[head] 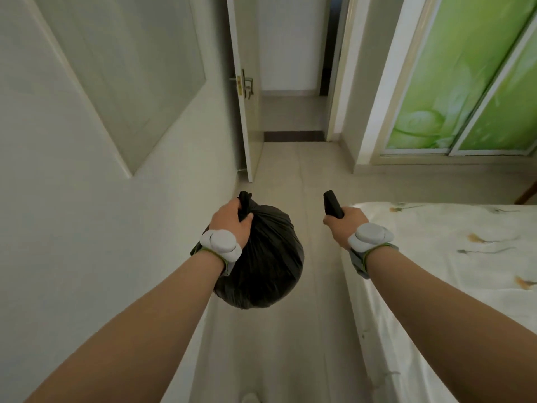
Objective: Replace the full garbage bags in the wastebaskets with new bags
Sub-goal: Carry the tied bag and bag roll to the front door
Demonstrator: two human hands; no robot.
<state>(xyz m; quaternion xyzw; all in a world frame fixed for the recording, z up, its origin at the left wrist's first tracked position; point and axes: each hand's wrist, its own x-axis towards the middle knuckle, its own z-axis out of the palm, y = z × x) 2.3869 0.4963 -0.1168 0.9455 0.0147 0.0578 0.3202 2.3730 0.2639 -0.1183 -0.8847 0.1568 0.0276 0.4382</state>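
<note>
The left hand (232, 219) and its wrist band (222, 241) cover the near left side of the garbage bag (270, 257), and part of the bag's gathered neck is hidden inside the fist. The right hand (345, 225) grips a black object (332, 203) whose lower end is buried in the fingers. It may be a roll of bags, but I cannot tell. The bed (450, 257) runs off the right and near edges. The green sliding doors (465, 82) are cut by the top and right edges. A pale rounded shape (250, 398) at the near edge and a brown piece (527, 194) at the right edge are too cropped to identify.
</note>
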